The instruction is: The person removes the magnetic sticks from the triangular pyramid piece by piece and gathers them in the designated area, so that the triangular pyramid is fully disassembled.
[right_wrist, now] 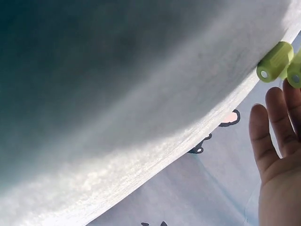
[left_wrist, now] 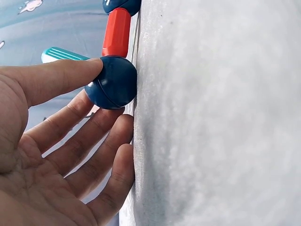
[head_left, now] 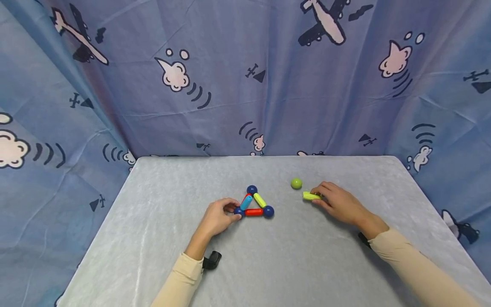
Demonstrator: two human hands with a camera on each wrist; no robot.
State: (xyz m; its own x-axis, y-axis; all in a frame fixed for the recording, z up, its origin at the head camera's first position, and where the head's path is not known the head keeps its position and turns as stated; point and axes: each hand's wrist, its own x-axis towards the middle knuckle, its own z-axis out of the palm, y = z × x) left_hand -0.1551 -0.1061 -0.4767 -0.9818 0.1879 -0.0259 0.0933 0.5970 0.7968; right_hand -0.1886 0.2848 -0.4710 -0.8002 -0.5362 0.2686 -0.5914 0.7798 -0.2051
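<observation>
In the head view, my left hand (head_left: 218, 217) pinches the dark blue ball (left_wrist: 115, 82) at the left corner of a flat triangle of magnetic rods and balls. A light blue rod (head_left: 246, 202) slants up from that ball. Red rods (head_left: 254, 212) and a yellow-green rod (head_left: 260, 200) form the sides, with dark blue balls at the right corner (head_left: 268, 211) and far corner (head_left: 252, 189). To the right, my right hand (head_left: 339, 202) holds a yellow-green magnetic rod (head_left: 311, 196) low over the table. Two such rod ends show in the right wrist view; my thumb is hidden there.
A light green ball (head_left: 296, 183) lies on the grey cloth-covered table (head_left: 287, 264), just beyond the right hand's fingers. Blue patterned curtains (head_left: 230, 85) hang behind the table and at both sides.
</observation>
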